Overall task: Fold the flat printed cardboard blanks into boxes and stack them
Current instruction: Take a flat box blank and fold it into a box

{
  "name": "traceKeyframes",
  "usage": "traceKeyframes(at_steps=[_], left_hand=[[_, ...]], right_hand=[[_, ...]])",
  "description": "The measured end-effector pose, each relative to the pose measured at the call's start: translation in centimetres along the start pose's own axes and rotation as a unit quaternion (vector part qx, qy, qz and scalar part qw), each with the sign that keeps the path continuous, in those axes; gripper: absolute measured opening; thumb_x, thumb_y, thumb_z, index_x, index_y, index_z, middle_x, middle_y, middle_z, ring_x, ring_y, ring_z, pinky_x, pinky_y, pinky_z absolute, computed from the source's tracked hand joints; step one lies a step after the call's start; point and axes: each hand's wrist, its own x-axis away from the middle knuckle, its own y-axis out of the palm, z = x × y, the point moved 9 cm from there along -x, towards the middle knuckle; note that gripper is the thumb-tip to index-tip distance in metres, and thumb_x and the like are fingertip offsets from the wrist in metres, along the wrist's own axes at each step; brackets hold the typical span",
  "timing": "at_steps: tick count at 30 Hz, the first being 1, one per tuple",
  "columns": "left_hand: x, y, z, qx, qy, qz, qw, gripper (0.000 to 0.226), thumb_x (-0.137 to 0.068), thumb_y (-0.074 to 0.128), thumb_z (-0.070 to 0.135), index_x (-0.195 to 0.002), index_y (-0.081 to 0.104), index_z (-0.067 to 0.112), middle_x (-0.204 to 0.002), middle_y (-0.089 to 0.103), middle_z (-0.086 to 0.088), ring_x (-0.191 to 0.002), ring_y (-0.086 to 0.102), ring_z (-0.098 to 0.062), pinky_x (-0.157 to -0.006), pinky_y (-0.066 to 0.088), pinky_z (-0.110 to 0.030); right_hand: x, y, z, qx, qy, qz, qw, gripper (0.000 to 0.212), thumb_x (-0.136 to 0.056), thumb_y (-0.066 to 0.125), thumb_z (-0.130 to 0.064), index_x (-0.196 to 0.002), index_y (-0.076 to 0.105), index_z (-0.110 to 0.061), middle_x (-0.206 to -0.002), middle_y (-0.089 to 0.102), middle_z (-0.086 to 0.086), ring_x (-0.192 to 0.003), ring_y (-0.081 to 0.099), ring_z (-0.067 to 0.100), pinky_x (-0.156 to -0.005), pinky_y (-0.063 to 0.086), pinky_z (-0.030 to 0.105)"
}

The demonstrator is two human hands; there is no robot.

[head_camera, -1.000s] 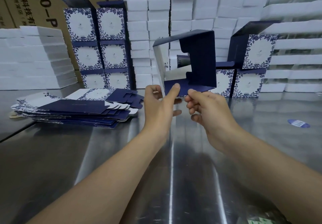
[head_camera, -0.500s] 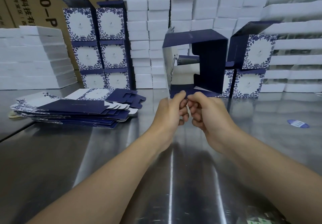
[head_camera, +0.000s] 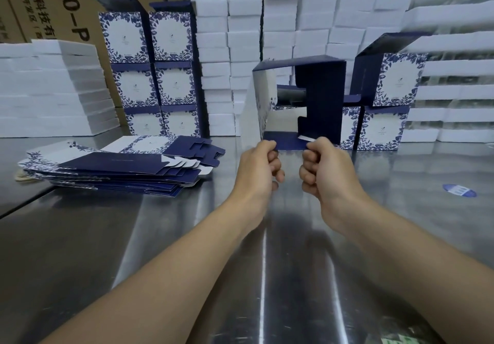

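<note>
Since a moment ago the two hands have drawn apart along the near bottom edge of the half-formed box [head_camera: 320, 97], which has squared up and sits a little lower. The left hand [head_camera: 258, 168] and right hand [head_camera: 324, 168] each pinch that navy bottom flap with curled fingers, holding the box above the steel surface [head_camera: 187, 236]. Left of the box lies the pile of flat blanks [head_camera: 120, 167]; behind it and to its left stand stacked finished boxes [head_camera: 160, 76].

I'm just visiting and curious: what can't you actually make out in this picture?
Head view only:
- The fingertips of the left hand and right hand: curled under the half-folded box.
- The print on the blue sticker: too small.
- The green label: cut off by the bottom edge.
</note>
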Motion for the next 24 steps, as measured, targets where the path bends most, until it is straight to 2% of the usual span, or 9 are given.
traceKeyframes(at_steps=[2,5,9,15,18,20,24], left_hand=[[-0.1,-0.6,0.2,0.005,0.004,0.022,1.000,0.040,-0.103,0.044,0.023,-0.064,0.034,0.022,-0.051,0.035,0.007,-0.046,0.043,-0.012,-0.060,0.033,-0.032],[-0.3,-1.1,0.4,0.014,0.006,0.044,0.999,0.039,-0.103,0.043,0.021,-0.065,0.034,0.021,-0.049,0.033,0.007,-0.044,0.040,-0.011,-0.057,0.030,-0.031],[-0.2,-1.4,0.1,0.022,-0.007,0.052,0.998,0.040,-0.103,0.047,0.027,-0.066,0.035,0.022,-0.048,0.034,0.008,-0.047,0.040,-0.013,-0.059,0.031,-0.032],[-0.6,-2.3,0.2,0.050,-0.013,0.077,0.996,0.038,-0.103,0.044,0.020,-0.067,0.034,0.020,-0.049,0.034,0.008,-0.045,0.040,-0.013,-0.056,0.030,-0.029],[-0.5,-2.2,0.0,0.059,-0.019,0.072,0.996,0.039,-0.103,0.047,0.027,-0.068,0.034,0.021,-0.051,0.032,0.007,-0.045,0.039,-0.013,-0.055,0.029,-0.029],[-0.4,-1.8,-0.1,0.061,-0.025,0.056,0.996,0.039,-0.103,0.050,0.030,-0.068,0.036,0.022,-0.051,0.033,0.007,-0.045,0.040,-0.012,-0.054,0.030,-0.028],[-0.3,-1.5,0.0,0.076,-0.030,0.045,0.996,0.039,-0.103,0.046,0.021,-0.065,0.035,0.022,-0.051,0.034,0.005,-0.043,0.041,-0.012,-0.055,0.030,-0.029]], right_hand=[[0.0,0.2,0.2,0.020,0.009,-0.010,1.000,0.036,-0.099,0.050,-0.022,-0.064,0.039,-0.021,-0.054,0.030,-0.005,-0.045,0.032,0.012,-0.045,0.025,0.024],[-0.2,-0.5,0.1,0.008,0.001,0.019,1.000,0.036,-0.097,0.053,-0.024,-0.063,0.042,-0.021,-0.052,0.033,-0.006,-0.044,0.033,0.012,-0.042,0.025,0.023],[-0.3,-0.9,-0.1,-0.008,-0.012,0.034,0.999,0.034,-0.096,0.053,-0.021,-0.062,0.046,-0.019,-0.052,0.036,-0.005,-0.044,0.033,0.012,-0.039,0.026,0.021],[-0.3,-1.2,-1.2,0.008,-0.058,0.049,0.997,0.039,-0.089,0.058,-0.017,-0.052,0.050,-0.023,-0.054,0.037,-0.004,-0.047,0.031,0.014,-0.045,0.024,0.026],[-0.3,-1.3,-1.1,0.008,-0.060,0.058,0.996,0.038,-0.089,0.058,-0.013,-0.052,0.052,-0.023,-0.054,0.039,-0.004,-0.049,0.030,0.014,-0.050,0.023,0.030],[-0.4,-1.3,-0.8,0.009,-0.052,0.054,0.997,0.039,-0.089,0.058,-0.015,-0.052,0.053,-0.023,-0.054,0.041,-0.005,-0.047,0.032,0.013,-0.048,0.026,0.027],[-0.2,-0.7,-0.5,0.008,-0.037,0.021,0.999,0.041,-0.089,0.060,-0.019,-0.049,0.056,-0.024,-0.055,0.044,-0.004,-0.047,0.038,0.013,-0.045,0.033,0.023]])
